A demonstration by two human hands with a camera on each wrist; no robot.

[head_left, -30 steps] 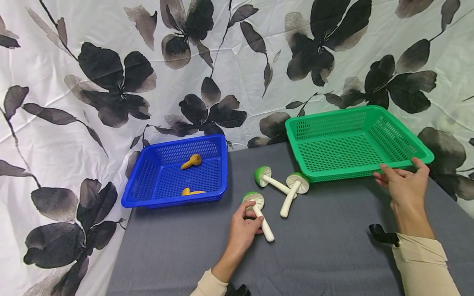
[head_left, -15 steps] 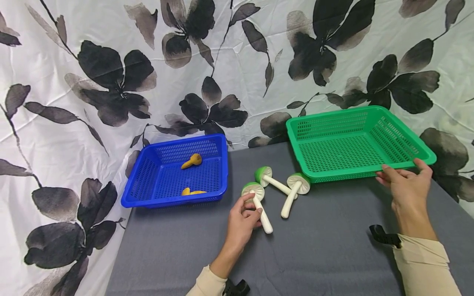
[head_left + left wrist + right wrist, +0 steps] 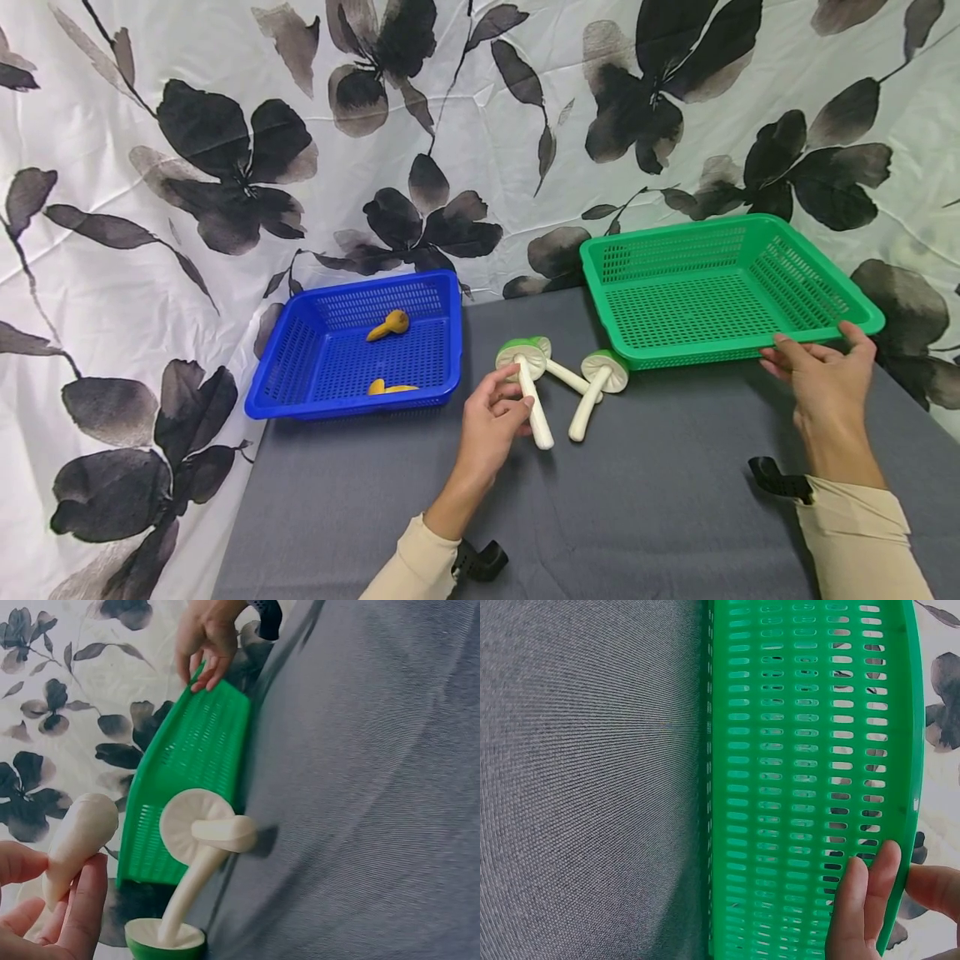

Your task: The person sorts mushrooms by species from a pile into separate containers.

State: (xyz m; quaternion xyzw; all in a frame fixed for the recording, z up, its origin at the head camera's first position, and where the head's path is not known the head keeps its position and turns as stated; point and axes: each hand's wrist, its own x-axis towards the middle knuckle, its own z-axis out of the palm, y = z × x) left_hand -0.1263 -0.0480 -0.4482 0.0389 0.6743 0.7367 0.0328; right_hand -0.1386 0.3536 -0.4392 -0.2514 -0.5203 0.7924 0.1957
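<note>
My left hand (image 3: 487, 421) pinches the white stem of a green-capped toy mushroom (image 3: 537, 417) between thumb and fingers. That stem (image 3: 88, 821) points toward the camera in the left wrist view. Two similar mushrooms lie on the grey cloth: one (image 3: 589, 400) has its stem toward me, and the other (image 3: 568, 377) is partly covered by the held cap. My right hand (image 3: 831, 383) grips the near right rim of a green basket (image 3: 697, 354). In the right wrist view, the fingers (image 3: 847, 907) press the slotted outer wall while the thumb rests over the rim.
A blue basket (image 3: 337, 410) stands at the left, holding a yellow-brown mushroom-shaped piece (image 3: 390, 326) and a second yellow piece (image 3: 392, 389) half hidden by its front rim. Behind the table hangs a floral curtain (image 3: 487, 108). Grey cloth (image 3: 637, 508) covers the table.
My left hand has lifted the pinched mushroom up and away from me, so its cap now overlaps the mushroom behind. The right hand stays on the green basket's rim.
</note>
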